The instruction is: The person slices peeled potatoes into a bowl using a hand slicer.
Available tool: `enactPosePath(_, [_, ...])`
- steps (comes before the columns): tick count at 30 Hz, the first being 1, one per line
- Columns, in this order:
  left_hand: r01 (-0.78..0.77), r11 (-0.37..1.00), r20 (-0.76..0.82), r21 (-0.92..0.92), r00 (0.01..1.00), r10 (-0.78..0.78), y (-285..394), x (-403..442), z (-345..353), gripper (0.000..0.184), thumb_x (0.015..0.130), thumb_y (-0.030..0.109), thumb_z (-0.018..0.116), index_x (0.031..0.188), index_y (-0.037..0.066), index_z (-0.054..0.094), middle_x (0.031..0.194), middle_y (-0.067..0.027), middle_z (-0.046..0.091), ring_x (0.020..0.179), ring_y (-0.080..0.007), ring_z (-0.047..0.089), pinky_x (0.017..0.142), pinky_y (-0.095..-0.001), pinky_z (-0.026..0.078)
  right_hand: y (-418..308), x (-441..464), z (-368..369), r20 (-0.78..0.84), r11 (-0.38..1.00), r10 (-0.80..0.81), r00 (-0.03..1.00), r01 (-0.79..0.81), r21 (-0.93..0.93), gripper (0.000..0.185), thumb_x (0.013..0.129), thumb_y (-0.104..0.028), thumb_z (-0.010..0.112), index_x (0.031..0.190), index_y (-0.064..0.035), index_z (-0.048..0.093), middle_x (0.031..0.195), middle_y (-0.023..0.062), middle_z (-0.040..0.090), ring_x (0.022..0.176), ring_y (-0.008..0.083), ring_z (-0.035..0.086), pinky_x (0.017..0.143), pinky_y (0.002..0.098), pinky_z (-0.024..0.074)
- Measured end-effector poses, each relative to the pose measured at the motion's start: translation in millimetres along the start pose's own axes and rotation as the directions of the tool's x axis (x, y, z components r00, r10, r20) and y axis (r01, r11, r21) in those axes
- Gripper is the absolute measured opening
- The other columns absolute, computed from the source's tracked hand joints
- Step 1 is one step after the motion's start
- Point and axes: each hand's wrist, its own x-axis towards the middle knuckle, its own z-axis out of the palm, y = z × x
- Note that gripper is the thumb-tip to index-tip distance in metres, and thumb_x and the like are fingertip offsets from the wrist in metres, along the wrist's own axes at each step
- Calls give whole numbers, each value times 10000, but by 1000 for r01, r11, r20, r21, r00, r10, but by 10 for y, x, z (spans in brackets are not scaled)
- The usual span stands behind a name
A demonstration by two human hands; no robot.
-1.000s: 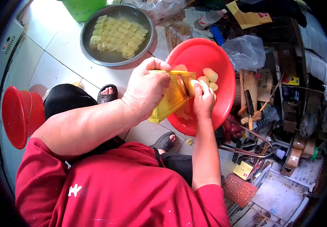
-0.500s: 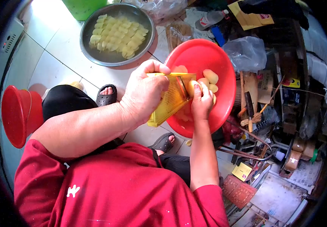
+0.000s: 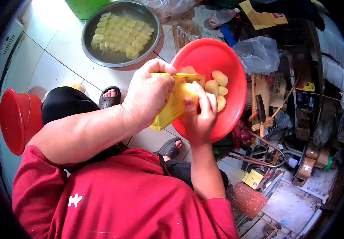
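Note:
My left hand (image 3: 146,93) is closed around a yellow slicer (image 3: 168,106), a flat board held tilted over the red basin (image 3: 236,109). Against the slicer's face, my right hand (image 3: 202,117) grips a peeled potato (image 3: 190,92), with fingers wrapped over its far side and the thumb on the near side. Several peeled potatoes (image 3: 220,77) lie in the basin, just beyond my right hand. Part of the slicer's blade area is hidden behind the potato and fingers.
A metal bowl (image 3: 86,49) holds pale slices (image 3: 120,34) in rows at the upper left. A red bucket (image 3: 14,119) stands at the left, a green container (image 3: 85,8) at the top. Clutter fills the right: a plastic bottle (image 3: 221,18), a plastic bag (image 3: 257,53), a knife (image 3: 261,111).
My right hand has slid the potato along the slicer, toward my left hand and my body. The left hand still holds the slicer in about the same place. The view has shifted slightly.

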Motion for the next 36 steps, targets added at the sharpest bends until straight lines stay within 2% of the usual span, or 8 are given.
enactPosePath(2, [-38, 997, -3, 67, 999, 38, 11, -56, 15, 212, 745, -12, 539, 941, 67, 554, 789, -35, 538, 674, -112, 501, 586, -256, 428, 59, -24, 38, -35, 999, 5, 999, -3, 50, 449, 893, -395, 639, 1171, -43, 639, 960, 168, 576, 891, 320, 583, 823, 395, 477])
enactPosePath(6, [-19, 999, 8, 47, 1000, 19, 2, -7, 18, 275, 713, -53, 505, 965, 44, 553, 816, -58, 564, 675, -151, 537, 590, -265, 453, 1172, 69, 145, -80, 905, 367, 927, -375, -199, 424, 903, -386, 621, 1145, -40, 658, 978, 191, 597, 908, 338, 582, 834, 414, 474])
enactPosePath(12, [4, 1000, 19, 28, 1000, -4, -13, 10, -13, 228, 742, -4, 551, 961, 59, 554, 805, -38, 550, 718, -112, 518, 637, -253, 442, -83, -38, 23, -3, 999, -39, 999, 39, 35, 421, 926, -348, 597, 1193, -24, 623, 957, 180, 549, 911, 322, 561, 857, 411, 460])
enactPosePath(17, [-44, 999, 59, -6, 997, 44, -43, 4, 9, 233, 738, -9, 548, 960, 60, 555, 790, -35, 542, 693, -108, 511, 611, -255, 433, 1101, 86, 129, -16, 905, 376, 927, -371, -210, 406, 930, -332, 578, 1200, -31, 623, 1028, 197, 553, 936, 331, 562, 870, 429, 458])
enactPosePath(22, [-22, 998, 0, 53, 1000, 22, 0, -3, 10, 224, 744, -24, 519, 954, 43, 557, 814, -57, 570, 689, -140, 543, 605, -267, 453, -84, -21, 14, 42, 999, -1, 999, -1, 41, 430, 936, -345, 584, 1224, -26, 605, 1050, 191, 537, 966, 320, 554, 890, 410, 453])
enactPosePath(28, [-27, 998, 26, 50, 999, 25, -4, 16, -2, 206, 743, 2, 544, 941, 54, 559, 781, -31, 540, 677, -110, 507, 599, -257, 430, 943, 126, 158, -86, 902, 402, 911, -411, -131, 374, 905, -329, 632, 1122, -26, 671, 1026, 180, 580, 955, 317, 581, 883, 391, 464])
enactPosePath(32, [-35, 999, 19, 14, 999, 35, -10, 15, -7, 204, 742, 6, 543, 941, 45, 558, 790, -38, 548, 683, -111, 507, 602, -258, 431, 183, 7, 86, -26, 989, 135, 991, -133, 65, 372, 891, -339, 652, 1078, -18, 637, 962, 157, 589, 888, 320, 577, 812, 403, 471])
enactPosePath(36, [-35, 996, 7, 82, 999, 35, 21, -15, 10, 206, 736, 8, 545, 939, 45, 559, 791, -40, 552, 687, -111, 509, 604, -259, 434, 689, -32, 264, -130, 943, 279, 951, -246, 224, 351, 867, -337, 687, 981, -9, 628, 937, 150, 604, 866, 297, 577, 794, 401, 472])
